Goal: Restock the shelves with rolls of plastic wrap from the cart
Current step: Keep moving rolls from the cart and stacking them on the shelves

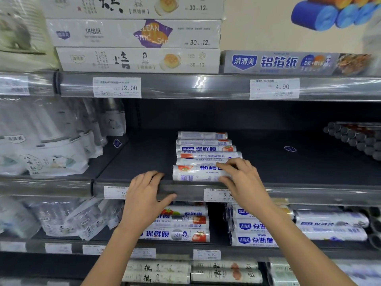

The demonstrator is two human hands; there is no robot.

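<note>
Dark store shelving fills the view; on its middle shelf point(134, 162), near the centre, a row of plastic wrap rolls point(206, 149) runs back from the lip. The front roll point(195, 172) lies crosswise, and the right hand point(243, 180) grasps its right end, fingers curled over the top. At 8 o'clock from it the left hand point(144, 193) rests on the shelf edge, fingers relaxed. White pouches point(51, 153) stand at 9 o'clock, dark rolls point(354, 137) at 3, baking paper boxes point(136, 34) at 12.

We see six white rolls point(206, 149) of plastic wrap lying on their sides, touching, in a row running front to back on the dark shelf point(134, 159). The front roll point(195, 172), its blue print upside down, lies at the edge, pinched by our right hand point(241, 178).
</note>
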